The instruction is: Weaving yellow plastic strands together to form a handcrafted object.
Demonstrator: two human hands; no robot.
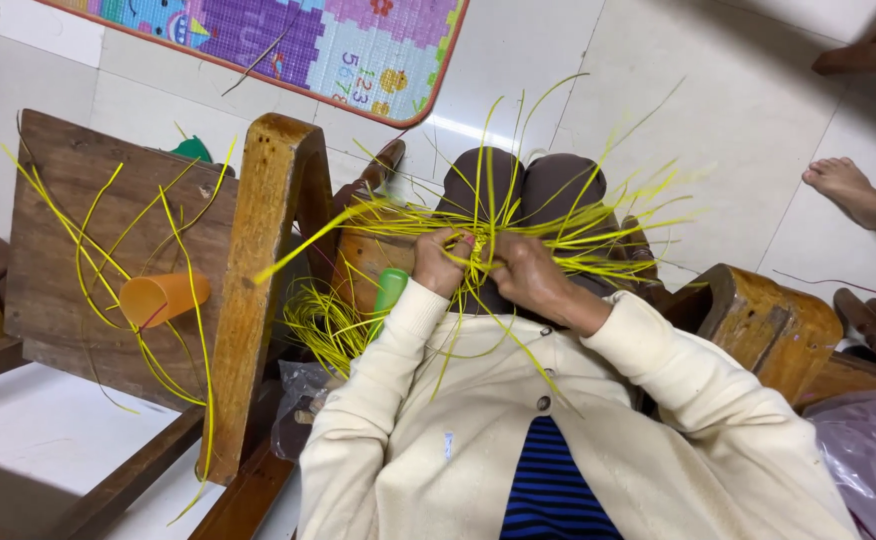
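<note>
Yellow strips fan out in a loose woven bundle over the person's lap, centre of view, with both hands pinched into its middle. Left hand has its grip closed on the strips at the knot of the weave; right hand sits just beside it, touching, grip also closed on the same strips. Cream cardigan sleeves run from near edge up to the hands. Green tube pokes up just left of the left wrist, what holds it is hidden. More loose yellow strips coil below that, left of the lap. Wooden chair stands to the left, its seat carrying an orange cup lying on its side among more strips. Colourful play mat lies on the tiled floor far side. Another person's bare foot far right.
</note>
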